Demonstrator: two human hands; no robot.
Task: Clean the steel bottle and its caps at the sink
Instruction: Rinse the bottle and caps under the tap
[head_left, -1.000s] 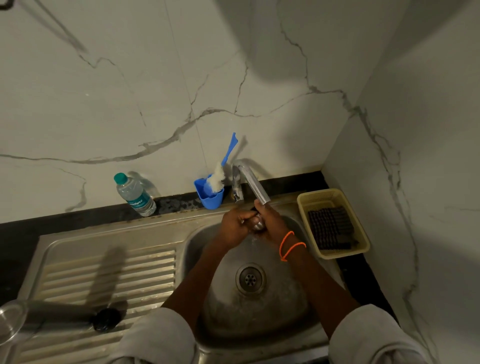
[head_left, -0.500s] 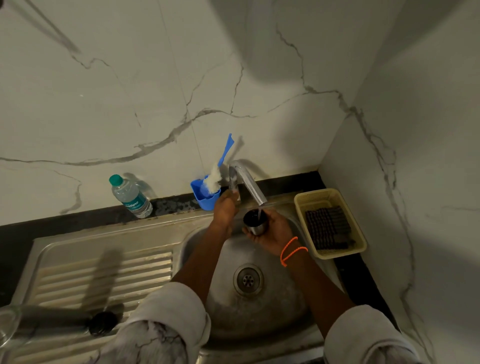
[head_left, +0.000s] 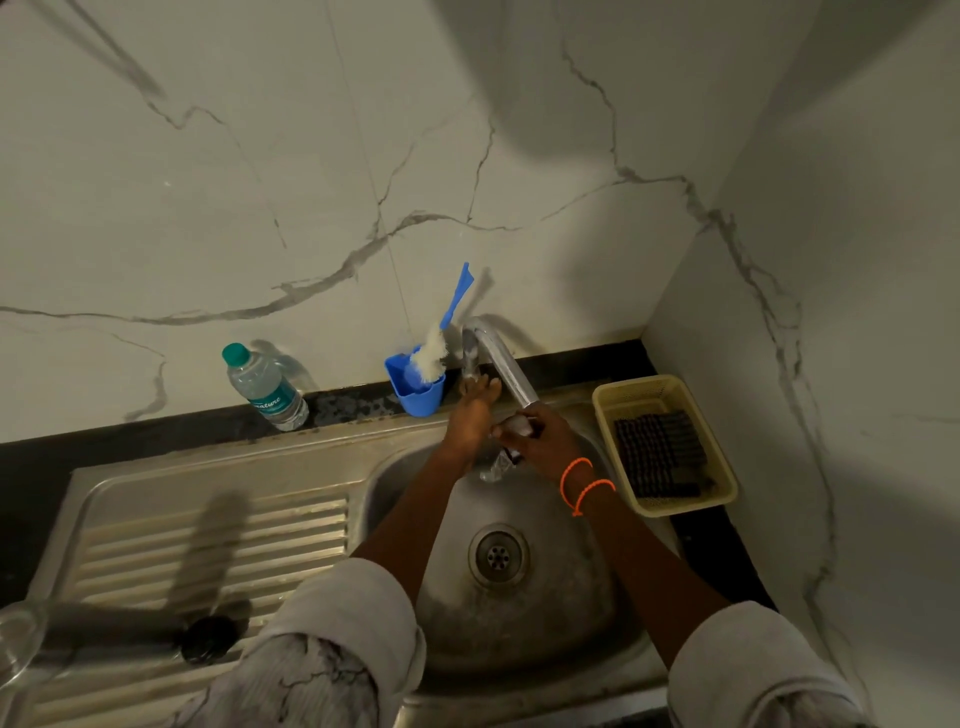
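Showing: a person at a steel sink (head_left: 395, 470), seen from the head camera looking down.
Right hand (head_left: 545, 441): held under the spout of the tap (head_left: 506, 366); its grip is curled round a small steel cap (head_left: 517, 426), which sits just below the spout mouth, over the basin.
Water: a thin stream (head_left: 496, 467) falls from beneath the cap toward the basin.
Left hand (head_left: 470, 415): reaches to the base of the tap, fingers (head_left: 485, 387) straight and touching the tap's stem; its grip holds nothing.
Wrist: two orange bands (head_left: 582, 483) on the right wrist.
Sleeves: pale sleeves pushed up both forearms.
Steel bottle (head_left: 119, 621): lies on its side on the ribbed drainboard at lower left, well apart from the hands, its dark mouth end toward the basin; blurred.
Drain (head_left: 498, 553): at the basin's centre.
Bench, rear edge: a plastic water bottle (head_left: 267, 389) with a green cap stands upright; a blue cup (head_left: 418, 387) holds a blue-handled brush (head_left: 441, 332), just beside the tap.
Bench, right: a yellow basket (head_left: 727, 467) holds a dark ribbed item (head_left: 660, 452).
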